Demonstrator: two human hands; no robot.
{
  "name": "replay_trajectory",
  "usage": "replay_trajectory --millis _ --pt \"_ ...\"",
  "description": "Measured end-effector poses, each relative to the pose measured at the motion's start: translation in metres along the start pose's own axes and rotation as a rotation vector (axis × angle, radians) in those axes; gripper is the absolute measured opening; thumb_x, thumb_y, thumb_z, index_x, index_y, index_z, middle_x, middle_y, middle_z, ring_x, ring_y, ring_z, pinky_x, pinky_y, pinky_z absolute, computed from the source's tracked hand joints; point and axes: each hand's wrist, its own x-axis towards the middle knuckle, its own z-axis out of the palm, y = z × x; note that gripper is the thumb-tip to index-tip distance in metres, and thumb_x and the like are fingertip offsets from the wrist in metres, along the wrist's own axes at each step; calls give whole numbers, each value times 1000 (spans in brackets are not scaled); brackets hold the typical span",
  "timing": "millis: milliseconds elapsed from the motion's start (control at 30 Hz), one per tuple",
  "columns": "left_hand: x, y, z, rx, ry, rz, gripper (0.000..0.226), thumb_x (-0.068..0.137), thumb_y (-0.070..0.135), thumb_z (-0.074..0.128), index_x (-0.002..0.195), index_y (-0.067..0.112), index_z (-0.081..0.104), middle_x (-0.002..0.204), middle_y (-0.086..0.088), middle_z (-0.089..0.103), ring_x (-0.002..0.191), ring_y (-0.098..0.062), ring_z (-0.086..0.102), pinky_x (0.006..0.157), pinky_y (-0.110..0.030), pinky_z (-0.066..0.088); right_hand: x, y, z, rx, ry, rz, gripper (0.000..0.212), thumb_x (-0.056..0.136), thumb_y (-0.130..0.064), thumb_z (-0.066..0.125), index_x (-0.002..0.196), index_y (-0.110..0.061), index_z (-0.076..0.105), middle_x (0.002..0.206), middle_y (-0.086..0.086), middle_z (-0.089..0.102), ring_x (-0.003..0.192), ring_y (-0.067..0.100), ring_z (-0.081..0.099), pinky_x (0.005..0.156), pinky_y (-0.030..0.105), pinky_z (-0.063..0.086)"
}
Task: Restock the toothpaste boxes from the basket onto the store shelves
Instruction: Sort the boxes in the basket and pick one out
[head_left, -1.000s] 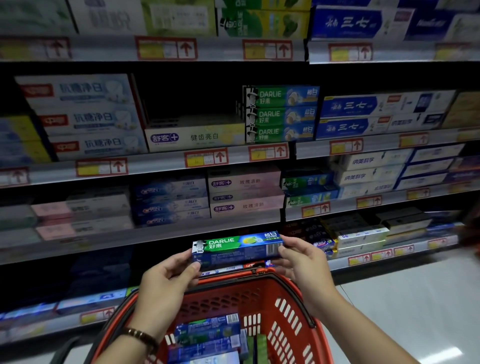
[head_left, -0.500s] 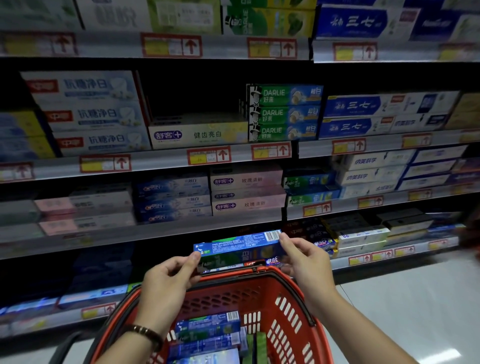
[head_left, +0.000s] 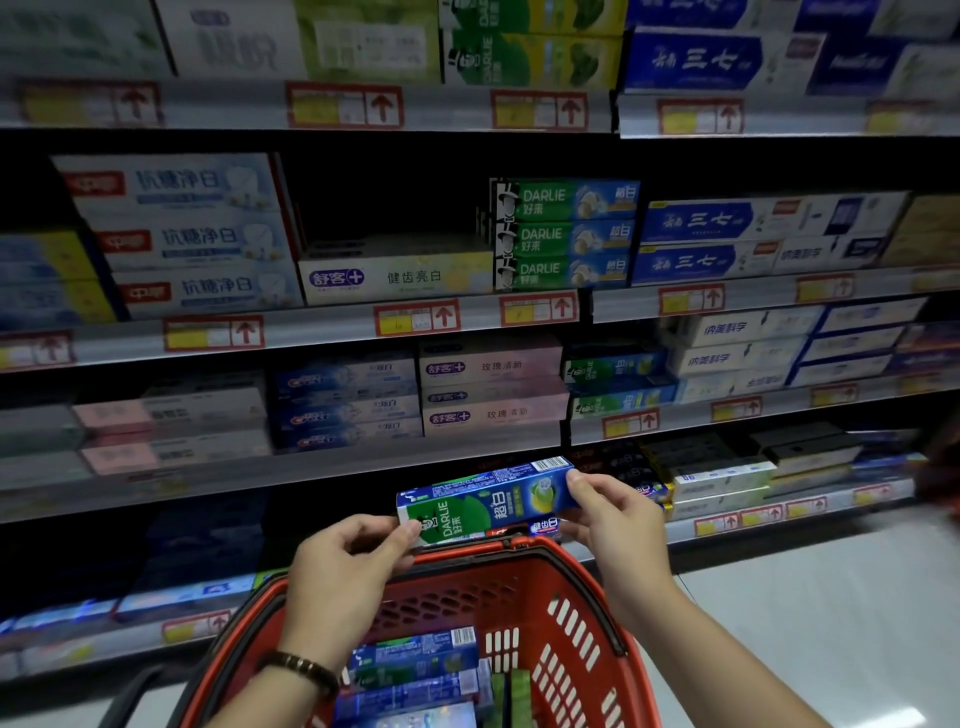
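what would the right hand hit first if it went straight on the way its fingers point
The right hand pinches the Darlie box; going on up and left, it would likely next meet the shelf edge below the pink boxes, depth unclear.

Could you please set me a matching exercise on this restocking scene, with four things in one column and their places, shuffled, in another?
Things
1. held Darlie box
2. red basket
3. stack of three Darlie boxes
4. bracelet

Places
A. on the left wrist
B. pinched at its ends by the left hand and the right hand
C. on a shelf, just right of the white box
D. below both hands, with more boxes inside

Pairs: 1-B, 2-D, 3-C, 4-A
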Motion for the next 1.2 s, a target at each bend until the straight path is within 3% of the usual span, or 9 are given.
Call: replay_trajectory --millis 233,333,433,533,633,833,933,1100,1200 --pt "-6 -2 12 -111 40 -33 13 88 11 80 100 13 77 86 1 80 77 -19 79 85 -43 62 4 0 -5 -19 71 -53 14 100 -32 71 97 -20 79 91 -1 81 89 17 79 75 37 65" --pt "-7 1 25 -82 60 8 10 88 13 80 97 17 79 84 5 80 74 -15 78 83 -41 62 8 -2 -11 -25 124 -79 13 101 -31 71 96 -22 79 90 -3 81 88 16 79 72 33 64" --pt "-8 5 41 -34 85 51 11 87 20 82 97 24 80 84 10 79 77 -12 77 82 -36 62 9 -3 -23 -32 184 -84 13 100 -33 72 95 -23 78 89 -4 81 86 16 79 73 37 66" --pt "-4 8 57 7 94 72 9 86 29 82 95 33 81 88 15 79 87 -10 75 89 -40 61 13 -5 -37 -35 224 -74 13 100 -34 72 96 -24 78 88 -3 81 82 17 80 74 42 67" --pt "3 16 76 25 100 105 7 87 30 82 93 34 81 86 18 78 85 -6 75 88 -40 62 23 -15 -51 -41 236 -94 10 101 -32 71 98 -25 78 89 -4 81 84 15 79 75 43 67" --pt "14 29 114 -4 49 162 18 88 27 82 105 31 79 90 18 78 86 5 72 85 -28 62 51 -28 -70 -38 252 -91 6 102 -26 70 107 -25 74 96 -2 80 89 14 79 75 34 66" --pt "23 35 137 -25 28 173 26 88 24 83 111 33 75 96 19 77 86 12 69 80 -16 56 72 -31 -76 -19 294 -85 9 101 -24 72 110 -24 73 98 0 79 87 15 78 79 38 66" --pt "44 40 176 -65 1 153 34 87 16 83 116 32 74 98 20 77 90 7 71 92 -31 61 109 -29 -87 7 349 -87 10 100 -21 73 107 -28 74 97 -2 79 88 16 78 88 46 65" --pt "58 44 198 -66 -24 160 36 88 14 81 116 35 72 100 20 76 95 3 71 94 -33 60 135 -31 -95 3 385 -98 11 100 -21 73 103 -32 73 99 -3 79 90 17 77 90 46 64"
